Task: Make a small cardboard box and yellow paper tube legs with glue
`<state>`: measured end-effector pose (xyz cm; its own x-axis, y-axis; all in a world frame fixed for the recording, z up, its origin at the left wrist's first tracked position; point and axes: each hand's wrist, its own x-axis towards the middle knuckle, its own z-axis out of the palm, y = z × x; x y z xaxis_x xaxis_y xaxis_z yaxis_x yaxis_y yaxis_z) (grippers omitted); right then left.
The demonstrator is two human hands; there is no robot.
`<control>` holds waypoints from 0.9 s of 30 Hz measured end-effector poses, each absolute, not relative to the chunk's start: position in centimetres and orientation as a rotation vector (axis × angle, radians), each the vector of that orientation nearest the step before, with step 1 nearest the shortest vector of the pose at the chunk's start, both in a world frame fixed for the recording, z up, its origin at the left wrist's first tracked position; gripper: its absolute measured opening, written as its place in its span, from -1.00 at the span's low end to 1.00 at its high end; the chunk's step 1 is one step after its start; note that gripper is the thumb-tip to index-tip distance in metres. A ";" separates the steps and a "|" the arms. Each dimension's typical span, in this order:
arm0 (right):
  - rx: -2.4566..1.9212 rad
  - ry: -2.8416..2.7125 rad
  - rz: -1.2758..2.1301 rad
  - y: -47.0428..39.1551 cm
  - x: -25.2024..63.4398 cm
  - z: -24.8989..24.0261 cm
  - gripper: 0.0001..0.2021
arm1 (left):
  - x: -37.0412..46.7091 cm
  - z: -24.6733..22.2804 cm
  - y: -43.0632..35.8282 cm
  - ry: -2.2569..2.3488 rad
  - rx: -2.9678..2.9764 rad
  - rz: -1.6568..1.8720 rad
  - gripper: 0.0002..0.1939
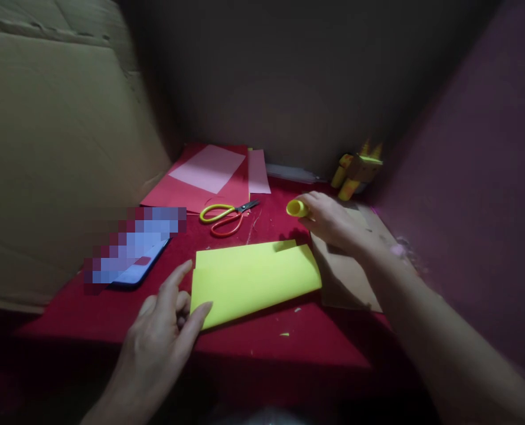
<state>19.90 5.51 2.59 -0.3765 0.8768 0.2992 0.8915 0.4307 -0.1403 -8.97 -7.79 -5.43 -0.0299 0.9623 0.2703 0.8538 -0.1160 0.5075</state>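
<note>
A folded sheet of bright yellow paper [256,283] lies on the red cloth in front of me. My left hand [162,324] is at its left edge, thumb on the near corner and index finger apart from the thumb beside the far part of that edge. Beyond the sheet's right end, my right hand [328,218] is wrapped round a yellow roll [296,208], whose open round end faces left. Scissors [229,218] with one yellow and one red handle rest behind the sheet, blades pointing right.
A phone [142,254], partly pixelated, lies at the left. Behind are red sheets [160,192] and pink paper [211,168]. Brown cardboard [351,280] is under my right forearm. A small box figure [362,171] stands at the back right. A cardboard wall [58,159] rises at the left.
</note>
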 end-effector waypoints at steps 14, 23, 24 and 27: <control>-1.764 -1.748 0.757 -3.6 19.1 -0.3 -0.39 | -8.3 -5.5 -8.3 1.926 2.149 0.943 -0.52; -1.824 -2.059 0.488 -2.2 19.3 -2.0 -0.46 | -8.2 -4.8 -8.1 1.990 2.002 0.831 -0.52; -1.829 -2.078 0.454 -2.2 19.2 -2.1 -0.48 | -8.2 -4.8 -8.1 1.981 2.017 0.836 -0.52; -1.891 -2.128 0.421 -2.4 19.0 -2.1 -0.50 | -8.3 -4.8 -8.0 1.959 2.039 0.872 -0.51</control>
